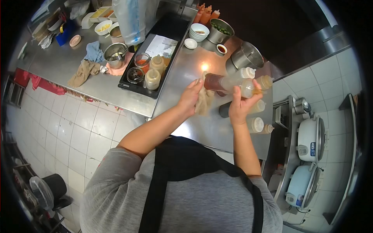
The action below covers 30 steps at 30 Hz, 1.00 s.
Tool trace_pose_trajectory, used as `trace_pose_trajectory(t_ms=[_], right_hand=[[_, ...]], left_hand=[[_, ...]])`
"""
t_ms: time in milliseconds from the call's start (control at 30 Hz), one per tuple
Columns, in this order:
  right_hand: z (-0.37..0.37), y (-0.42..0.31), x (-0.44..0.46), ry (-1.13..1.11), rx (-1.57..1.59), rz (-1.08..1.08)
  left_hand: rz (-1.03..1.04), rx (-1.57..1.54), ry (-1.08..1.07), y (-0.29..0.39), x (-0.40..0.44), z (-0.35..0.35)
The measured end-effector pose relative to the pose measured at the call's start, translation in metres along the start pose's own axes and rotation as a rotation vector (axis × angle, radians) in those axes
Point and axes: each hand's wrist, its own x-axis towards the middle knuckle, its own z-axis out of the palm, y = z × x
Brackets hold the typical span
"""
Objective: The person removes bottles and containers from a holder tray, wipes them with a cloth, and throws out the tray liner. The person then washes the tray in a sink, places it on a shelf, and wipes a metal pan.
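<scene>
Between my hands a clear squeeze bottle (227,83) lies tilted almost level, with reddish-brown liquid at its left end. My right hand (244,104) is closed around its capped end. My left hand (190,98) grips a beige cloth (204,101) against the bottle's base; part of the cloth hangs down over the steel counter. Close to my right hand stand several other squeeze bottles, among them a pale one (255,125), a white-capped one (247,72) and one with a tan cap (265,81). A dark bottle (224,110) is partly hidden behind my right hand.
Ahead on the steel counter (182,83) are a pot of green items (220,32), a steel pot (247,56), stacked bowls (199,32) and a sauce dish (222,49). A black tray (138,91) with jars sits to the left. Rice cookers (309,139) stand at right.
</scene>
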Motion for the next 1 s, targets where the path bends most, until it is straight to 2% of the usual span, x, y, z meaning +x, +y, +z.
trace_pose_trajectory(t_ms=[133,233,333,433,533,600,733,833,933,1000], right_hand=[[-0.011,0.012,-0.005,-0.146,-0.243,-0.167],[-0.016,0.017,0.012,0.068,-0.082,0.227],[-0.036,0.037,0.024,0.220,0.428,0.745],[-0.047,0.053,0.027,0.140,0.655,0.971],[-0.040,0.052,0.018,0.071,0.764,1.001],[-0.029,0.039,0.010,-0.011,0.719,0.939],[-0.028,0.017,0.015,-0.036,0.666,0.828],[-0.029,0.013,0.017,-0.075,0.344,0.705],[-0.017,0.043,0.002,-0.218,-0.027,0.479],[-0.003,0.068,-0.013,-0.262,-0.275,0.368]], left_hand=[[-0.050,0.137,0.119,0.003,-0.004,-0.017],[0.054,-0.007,0.037,0.009,-0.007,-0.029],[0.057,-0.217,-0.040,0.016,-0.007,-0.032],[0.166,-0.162,0.022,0.009,0.001,-0.023],[0.230,-0.195,0.132,0.000,0.006,0.006],[0.235,-0.148,0.128,0.001,0.008,0.021],[0.259,-0.231,0.146,-0.001,0.022,0.006],[0.166,-0.053,0.335,-0.003,0.017,-0.041],[-0.135,0.014,0.424,-0.017,-0.007,-0.086],[-0.176,0.086,0.340,-0.031,-0.021,-0.093]])
